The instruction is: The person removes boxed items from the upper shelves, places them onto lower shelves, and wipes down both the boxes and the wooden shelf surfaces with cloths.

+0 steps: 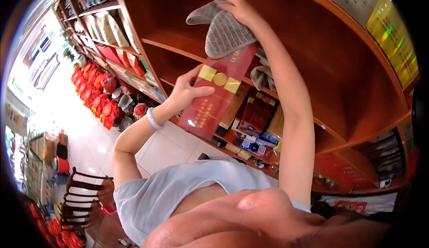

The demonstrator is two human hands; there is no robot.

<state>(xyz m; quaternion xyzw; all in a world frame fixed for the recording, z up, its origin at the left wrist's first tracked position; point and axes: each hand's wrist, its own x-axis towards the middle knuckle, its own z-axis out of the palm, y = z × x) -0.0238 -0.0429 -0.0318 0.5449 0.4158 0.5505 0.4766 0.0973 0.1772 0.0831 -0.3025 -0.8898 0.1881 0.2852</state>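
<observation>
Standing behind the hands is the wooden shelf unit (176, 47), before whose front edges the red box (213, 102) is held tilted, gripped by the fingers of the left hand (184, 89). At its upper end the grey cloth (228, 34) is pinched in the closed fingers of the right hand (241, 11); wiping seems underway, and steady support is called for.

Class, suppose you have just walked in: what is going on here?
A person's left hand holds a long red box with gold-coloured bands, tilted, while the right hand holds a grey striped cloth over its upper end. This happens before reddish-brown wooden shelving, with a dark red box among the items lower down.
</observation>
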